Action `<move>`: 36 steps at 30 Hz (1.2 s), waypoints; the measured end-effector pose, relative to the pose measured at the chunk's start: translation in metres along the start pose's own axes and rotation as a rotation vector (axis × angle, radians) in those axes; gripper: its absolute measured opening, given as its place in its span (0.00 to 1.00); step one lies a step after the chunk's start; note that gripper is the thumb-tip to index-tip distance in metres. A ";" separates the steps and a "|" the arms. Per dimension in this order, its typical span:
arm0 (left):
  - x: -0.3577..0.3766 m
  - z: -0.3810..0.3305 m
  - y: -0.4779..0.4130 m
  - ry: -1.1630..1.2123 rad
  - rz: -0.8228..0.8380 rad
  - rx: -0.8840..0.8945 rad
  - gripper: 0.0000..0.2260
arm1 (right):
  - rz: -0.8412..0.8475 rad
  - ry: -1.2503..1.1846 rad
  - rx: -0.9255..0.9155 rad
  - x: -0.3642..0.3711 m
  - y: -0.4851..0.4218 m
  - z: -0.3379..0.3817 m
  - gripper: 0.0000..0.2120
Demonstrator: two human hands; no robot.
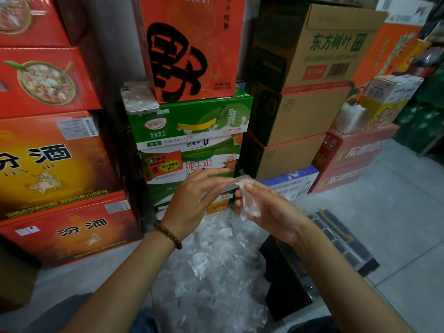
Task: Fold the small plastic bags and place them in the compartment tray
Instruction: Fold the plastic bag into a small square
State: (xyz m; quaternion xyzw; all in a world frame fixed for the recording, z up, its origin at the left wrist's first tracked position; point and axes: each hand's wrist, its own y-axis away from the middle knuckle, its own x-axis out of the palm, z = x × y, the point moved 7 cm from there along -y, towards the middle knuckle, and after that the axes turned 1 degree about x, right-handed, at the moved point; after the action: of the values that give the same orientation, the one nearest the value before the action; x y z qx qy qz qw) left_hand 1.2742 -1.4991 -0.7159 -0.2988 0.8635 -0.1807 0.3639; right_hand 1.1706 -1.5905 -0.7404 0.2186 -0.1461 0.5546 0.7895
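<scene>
A small clear plastic bag (pixel 248 198) is held up between both hands in front of the stacked cartons. My right hand (pixel 266 210) cradles it in the palm, thumb pressed on its upper part. My left hand (pixel 192 200), a bead bracelet on its wrist, pinches the bag's top edge with fingers stretched toward the right. Below the hands a heap of loose clear bags (pixel 211 267) covers the floor. The dark compartment tray (pixel 341 239) lies on the floor to the right, partly hidden behind my right forearm.
Stacked cartons form a wall ahead: red liquor boxes (pixel 52 164) on the left, green milk cases (pixel 192 131) in the centre, brown cardboard boxes (pixel 302 92) on the right. A black box (pixel 286 280) stands beside the tray. Grey tiled floor (pixel 396 203) extends right.
</scene>
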 end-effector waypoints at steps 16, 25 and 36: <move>0.011 0.000 0.004 0.443 0.078 -0.346 0.10 | -0.139 0.465 -0.162 -0.010 0.002 0.010 0.10; 0.020 0.004 0.014 0.489 0.111 -0.518 0.14 | -0.155 0.297 -0.145 -0.011 -0.004 0.001 0.14; 0.024 0.003 0.017 0.476 0.251 -0.555 0.16 | -0.129 0.547 -0.222 -0.007 0.000 0.013 0.08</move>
State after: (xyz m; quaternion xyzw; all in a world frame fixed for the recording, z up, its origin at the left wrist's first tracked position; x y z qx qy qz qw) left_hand 1.2562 -1.5023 -0.7390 -0.2278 0.9697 0.0414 0.0780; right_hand 1.1680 -1.6031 -0.7324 -0.0179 0.0265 0.5224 0.8521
